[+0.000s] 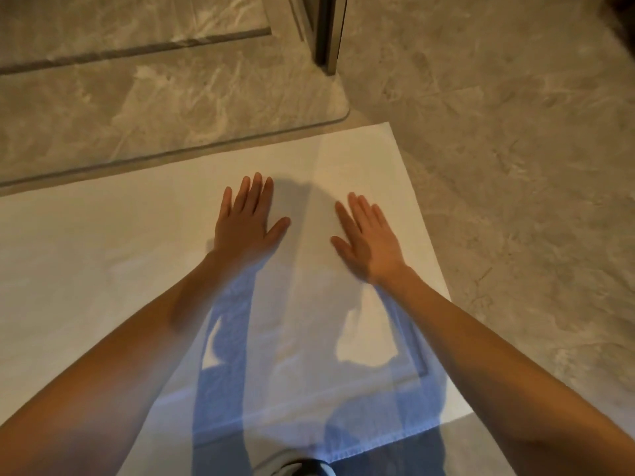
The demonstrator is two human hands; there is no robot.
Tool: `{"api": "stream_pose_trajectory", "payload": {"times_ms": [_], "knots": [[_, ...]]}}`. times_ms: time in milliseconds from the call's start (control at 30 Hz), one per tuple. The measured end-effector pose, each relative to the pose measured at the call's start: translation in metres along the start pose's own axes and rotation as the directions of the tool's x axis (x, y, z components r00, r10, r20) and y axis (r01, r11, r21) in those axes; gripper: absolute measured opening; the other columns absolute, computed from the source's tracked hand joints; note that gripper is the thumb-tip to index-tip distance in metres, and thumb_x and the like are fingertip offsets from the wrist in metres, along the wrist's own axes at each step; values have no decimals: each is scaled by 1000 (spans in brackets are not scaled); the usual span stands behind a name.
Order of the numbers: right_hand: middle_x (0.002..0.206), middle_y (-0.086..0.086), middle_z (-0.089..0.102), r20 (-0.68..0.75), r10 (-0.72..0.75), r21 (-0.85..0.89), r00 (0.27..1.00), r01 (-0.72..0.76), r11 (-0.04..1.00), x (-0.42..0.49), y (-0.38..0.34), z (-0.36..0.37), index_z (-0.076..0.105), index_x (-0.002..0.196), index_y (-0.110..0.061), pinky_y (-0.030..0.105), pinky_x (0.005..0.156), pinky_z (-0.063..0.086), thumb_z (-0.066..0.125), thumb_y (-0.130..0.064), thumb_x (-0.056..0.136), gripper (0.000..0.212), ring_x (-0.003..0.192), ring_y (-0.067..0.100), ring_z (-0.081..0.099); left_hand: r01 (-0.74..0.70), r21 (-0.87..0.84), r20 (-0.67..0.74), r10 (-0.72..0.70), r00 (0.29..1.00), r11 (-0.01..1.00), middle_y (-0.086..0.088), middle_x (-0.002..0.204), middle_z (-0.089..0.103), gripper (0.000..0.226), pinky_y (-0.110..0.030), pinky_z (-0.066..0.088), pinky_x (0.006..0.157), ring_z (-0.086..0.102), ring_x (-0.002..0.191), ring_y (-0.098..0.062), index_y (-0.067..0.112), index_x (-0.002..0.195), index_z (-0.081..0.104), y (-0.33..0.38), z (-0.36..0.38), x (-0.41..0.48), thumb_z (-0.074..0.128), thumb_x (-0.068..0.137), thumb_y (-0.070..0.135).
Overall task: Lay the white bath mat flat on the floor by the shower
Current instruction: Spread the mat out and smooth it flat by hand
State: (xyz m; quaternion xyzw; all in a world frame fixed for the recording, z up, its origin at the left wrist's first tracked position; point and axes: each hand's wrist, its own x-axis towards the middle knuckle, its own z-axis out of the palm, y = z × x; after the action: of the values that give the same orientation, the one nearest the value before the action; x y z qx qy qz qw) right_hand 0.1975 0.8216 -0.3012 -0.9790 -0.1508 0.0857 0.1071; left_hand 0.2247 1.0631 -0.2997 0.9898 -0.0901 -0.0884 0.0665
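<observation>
The white bath mat (113, 255) lies spread out on the grey marble floor, its far edge running along the raised shower threshold (213, 146). My left hand (245, 219) rests palm down on the mat near its middle, fingers apart. To its right, my right hand (367, 240) also presses flat on the mat, fingers spread. A faint fold line runs up the mat between the two hands. Neither hand grips anything. Shadows of my arms fall across the mat's near part.
A dark metal shower door frame (328, 32) stands at the top centre, with the shower floor and a drain groove (137, 51) behind the threshold. Grey marble floor (515, 166) extends to the right of the mat.
</observation>
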Motion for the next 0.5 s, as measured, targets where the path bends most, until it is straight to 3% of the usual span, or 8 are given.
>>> {"api": "stream_pose_trajectory", "payload": {"times_ms": [133,267,400,500], "knots": [[152,20,21,-10,99,-16,995,-99,995,-8,33,-12,24,145,-8,35,114,2,20,-51,92,68,141,33,18,-19,15,15,19,1000,1000,-3,159,-5,78,-43,-7,117,-9,145,-18,19,150,-3,-3,-3,6,20,89,63],[157,15,2,-14,255,76,967,-253,964,14,29,-28,7,148,-10,32,114,-7,18,-48,93,68,144,25,-3,34,-25,-12,-34,999,999,-5,159,-3,79,-42,-7,117,-8,145,-18,14,150,0,-4,-4,16,22,90,61],[156,15,6,-33,63,95,997,-59,994,69,-18,-31,14,147,-14,37,115,-2,32,-36,98,57,144,30,1,61,-47,-36,-62,997,997,-9,158,4,74,-42,-4,117,-1,146,-20,8,149,5,-7,-4,28,19,91,52],[155,15,15,-29,-18,96,999,21,995,104,-50,-23,22,146,-15,42,115,4,32,-34,96,54,143,32,7,57,-18,-53,-58,997,998,-11,158,8,73,-42,-3,117,3,146,-22,7,149,7,-7,-2,27,18,91,50]]}}
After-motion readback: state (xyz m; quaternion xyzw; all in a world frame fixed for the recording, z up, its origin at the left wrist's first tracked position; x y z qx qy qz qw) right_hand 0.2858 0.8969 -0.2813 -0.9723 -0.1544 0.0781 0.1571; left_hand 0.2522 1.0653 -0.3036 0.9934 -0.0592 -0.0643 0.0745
